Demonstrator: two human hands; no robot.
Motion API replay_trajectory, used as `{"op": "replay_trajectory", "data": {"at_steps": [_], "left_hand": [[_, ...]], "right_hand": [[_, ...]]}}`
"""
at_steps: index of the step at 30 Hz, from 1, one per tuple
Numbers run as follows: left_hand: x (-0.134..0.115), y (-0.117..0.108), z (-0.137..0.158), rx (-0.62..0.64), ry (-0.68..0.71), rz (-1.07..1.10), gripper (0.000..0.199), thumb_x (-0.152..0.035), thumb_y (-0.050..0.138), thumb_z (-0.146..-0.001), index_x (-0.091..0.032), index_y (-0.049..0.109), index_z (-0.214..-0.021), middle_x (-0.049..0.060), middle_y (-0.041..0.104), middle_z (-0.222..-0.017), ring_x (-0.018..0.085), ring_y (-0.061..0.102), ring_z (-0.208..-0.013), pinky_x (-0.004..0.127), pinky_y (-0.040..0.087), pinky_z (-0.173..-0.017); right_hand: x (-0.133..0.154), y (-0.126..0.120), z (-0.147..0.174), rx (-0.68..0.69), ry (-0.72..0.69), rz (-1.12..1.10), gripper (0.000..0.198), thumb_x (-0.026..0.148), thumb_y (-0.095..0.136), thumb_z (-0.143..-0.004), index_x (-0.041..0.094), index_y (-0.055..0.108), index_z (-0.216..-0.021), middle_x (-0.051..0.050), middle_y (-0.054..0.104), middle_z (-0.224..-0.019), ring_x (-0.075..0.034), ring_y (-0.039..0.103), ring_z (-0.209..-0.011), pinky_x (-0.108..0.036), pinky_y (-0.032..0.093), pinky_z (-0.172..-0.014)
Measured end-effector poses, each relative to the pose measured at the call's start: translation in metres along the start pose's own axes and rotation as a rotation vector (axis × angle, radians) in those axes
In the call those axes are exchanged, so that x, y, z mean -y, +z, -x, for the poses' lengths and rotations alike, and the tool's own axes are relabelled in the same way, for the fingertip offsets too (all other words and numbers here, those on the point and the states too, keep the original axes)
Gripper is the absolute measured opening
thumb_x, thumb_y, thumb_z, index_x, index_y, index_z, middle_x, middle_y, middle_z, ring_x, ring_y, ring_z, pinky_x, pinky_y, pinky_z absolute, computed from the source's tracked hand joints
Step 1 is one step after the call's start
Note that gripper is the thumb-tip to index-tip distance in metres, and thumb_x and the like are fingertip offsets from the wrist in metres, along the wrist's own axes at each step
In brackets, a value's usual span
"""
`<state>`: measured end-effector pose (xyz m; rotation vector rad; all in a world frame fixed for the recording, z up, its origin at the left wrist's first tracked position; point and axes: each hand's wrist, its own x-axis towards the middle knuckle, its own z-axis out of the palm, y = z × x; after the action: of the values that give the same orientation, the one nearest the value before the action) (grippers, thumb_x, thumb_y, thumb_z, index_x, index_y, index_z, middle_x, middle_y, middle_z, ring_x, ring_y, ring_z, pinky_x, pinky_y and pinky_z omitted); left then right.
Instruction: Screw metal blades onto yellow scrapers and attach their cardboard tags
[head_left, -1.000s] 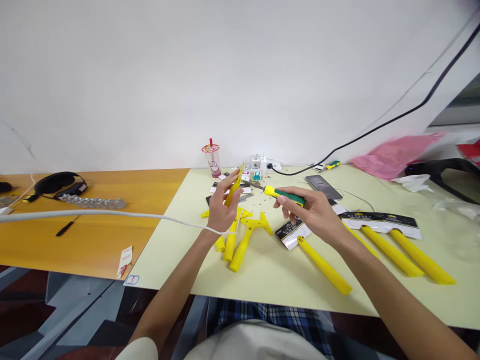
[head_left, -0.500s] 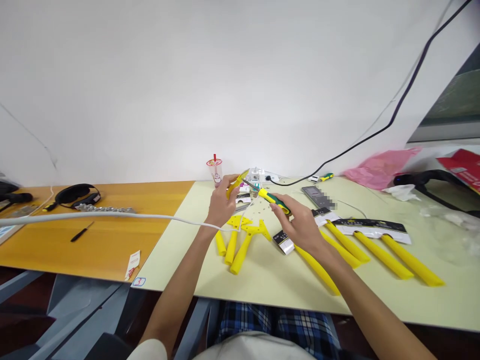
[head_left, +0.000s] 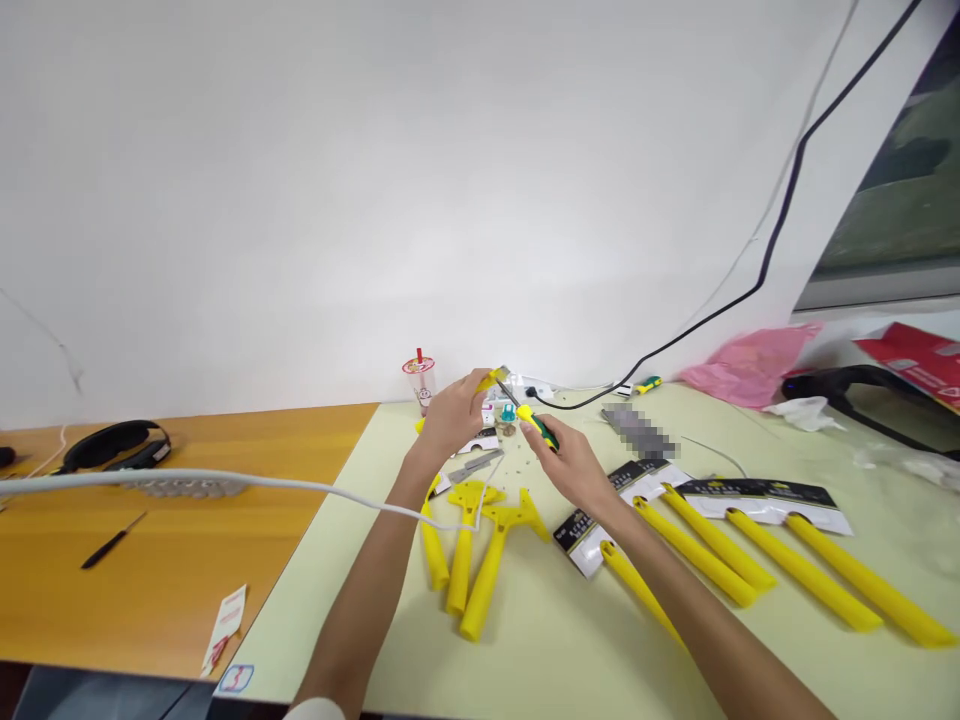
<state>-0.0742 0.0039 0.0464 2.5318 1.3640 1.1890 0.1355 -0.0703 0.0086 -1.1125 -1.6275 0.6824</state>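
Head view: a pale surface [head_left: 555, 660] spans the lower centre and right of the frame. Over it, the right forearm [head_left: 686, 610] slants up and leftward from the bottom edge, while the left forearm [head_left: 371, 600] rises more steeply from the bottom edge left of centre. They bring the left hand [head_left: 452, 415] and right hand [head_left: 568, 462] near each other around the middle of the frame, the backs of both toward the camera. The left fingers are clamped on a yellow scraper [head_left: 491, 379], held above the surface; its head end pokes out past them. The right fingers are wrapped around the handle of a green-and-yellow screwdriver [head_left: 529, 416], whose shaft points up and left at that head; whether the tip touches it, I cannot tell.

Compared with half a second ago, the whole scene sits lower in the frame, and the plaid cloth at the bottom edge has gone from sight. Five packaged yellow handles [head_left: 806, 570] at right and three loose yellow scrapers [head_left: 461, 565] below the left hand have shifted down with it. The hands are closer together, and the left one now hides more of the held scraper.
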Motion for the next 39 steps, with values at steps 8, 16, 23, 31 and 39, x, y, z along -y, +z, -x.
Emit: {"op": "replay_trajectory", "data": {"at_steps": [8, 16, 23, 31, 39], "left_hand": [[0.000, -0.013, 0.000, 0.098, -0.058, -0.100, 0.032, -0.018, 0.056, -0.104, -0.028, 0.069, -0.131, 0.010, 0.080, -0.127, 0.033, 0.076, -0.113, 0.039, 0.055, -0.089], [-0.012, -0.008, 0.001, 0.183, -0.015, -0.421, 0.046, -0.011, 0.044, -0.106, -0.023, 0.057, -0.149, 0.011, 0.074, -0.131, 0.027, 0.070, -0.123, 0.037, 0.057, -0.088], [0.004, -0.035, 0.005, 0.294, 0.018, -0.109, 0.035, -0.024, 0.048, -0.110, -0.027, 0.066, -0.139, 0.007, 0.075, -0.140, 0.027, 0.070, -0.128, 0.040, 0.055, -0.106], [0.018, -0.042, 0.006, 0.255, 0.039, -0.053, 0.044, -0.039, 0.041, -0.114, -0.026, 0.059, -0.153, 0.012, 0.074, -0.129, 0.030, 0.071, -0.118, 0.046, 0.055, -0.105], [0.014, -0.045, 0.003, 0.013, 0.036, 0.009, 0.038, -0.031, 0.040, -0.115, -0.021, 0.059, -0.146, 0.015, 0.072, -0.133, 0.028, 0.073, -0.114, 0.042, 0.056, -0.094]], "right_hand": [[-0.007, 0.006, -0.001, 0.120, 0.159, -0.244, 0.054, 0.075, 0.065, -0.099, 0.022, 0.058, -0.091, 0.008, 0.045, -0.066, -0.009, 0.038, -0.046, -0.028, 0.034, -0.047], [-0.018, 0.034, 0.007, 0.115, 0.203, -0.526, 0.052, 0.074, 0.070, -0.096, 0.024, 0.057, -0.099, 0.009, 0.045, -0.069, -0.008, 0.032, -0.045, -0.026, 0.035, -0.043], [-0.036, 0.031, 0.007, 0.167, 0.149, -0.354, 0.052, 0.073, 0.070, -0.096, 0.023, 0.056, -0.093, 0.009, 0.045, -0.064, -0.009, 0.037, -0.045, -0.027, 0.033, -0.046], [-0.007, 0.001, -0.026, 0.362, 0.006, -0.067, 0.045, 0.068, 0.055, -0.107, 0.024, 0.056, -0.097, 0.005, 0.054, -0.077, -0.011, 0.049, -0.053, -0.028, 0.039, -0.053], [0.045, -0.025, -0.056, 0.308, -0.215, 0.480, 0.040, 0.060, 0.044, -0.113, 0.024, 0.060, -0.108, 0.001, 0.065, -0.076, -0.019, 0.055, -0.064, -0.033, 0.037, -0.066]]}}
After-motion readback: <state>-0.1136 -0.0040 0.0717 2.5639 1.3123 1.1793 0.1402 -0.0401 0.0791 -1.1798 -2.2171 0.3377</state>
